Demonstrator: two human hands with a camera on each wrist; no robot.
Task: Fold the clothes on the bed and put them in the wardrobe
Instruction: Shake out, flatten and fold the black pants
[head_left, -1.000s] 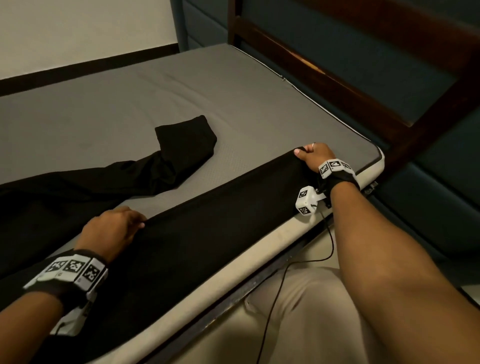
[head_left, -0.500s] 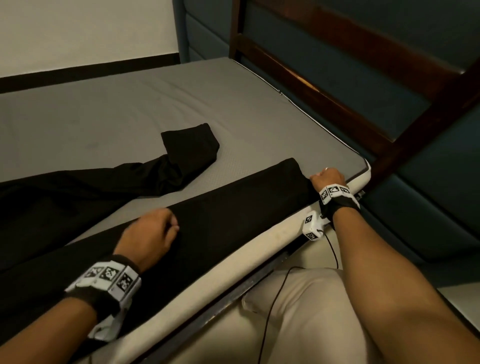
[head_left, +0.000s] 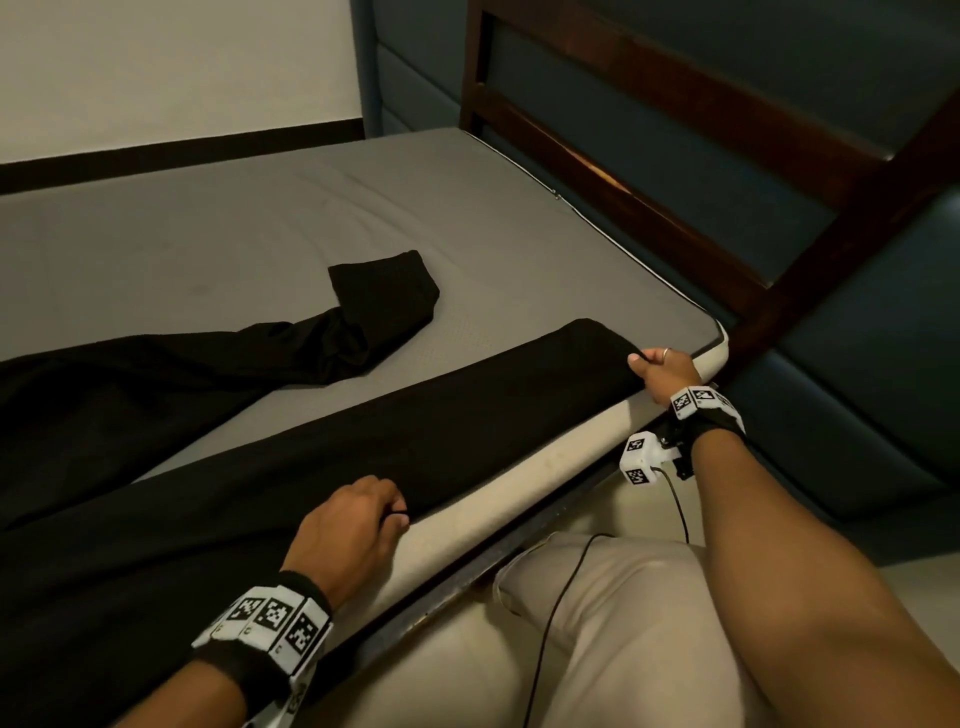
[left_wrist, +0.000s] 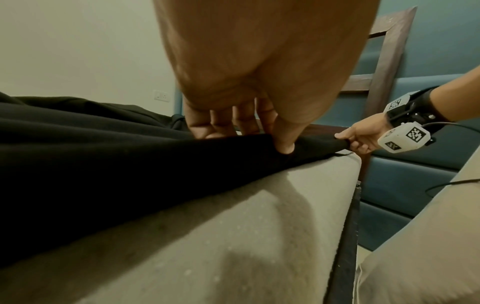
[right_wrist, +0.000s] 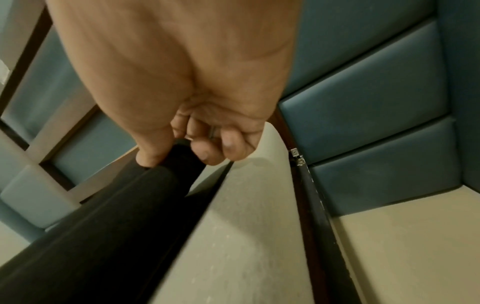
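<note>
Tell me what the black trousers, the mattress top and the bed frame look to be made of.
Black trousers: soft matte cloth, probably a knit or light woven; it drapes and bunches where the right hand pinches it.
Mattress top: grey fabric with a fine textured weave, lightly creased.
Bed frame: dark brown wood by its look, semi-gloss.

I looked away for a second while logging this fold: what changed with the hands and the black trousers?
The left hand slid from the near leg's far edge to its near edge and now pinches it. The right hand drew the hem toward the mattress edge. The black trousers stay laid out; the far leg is unmoved.
</note>
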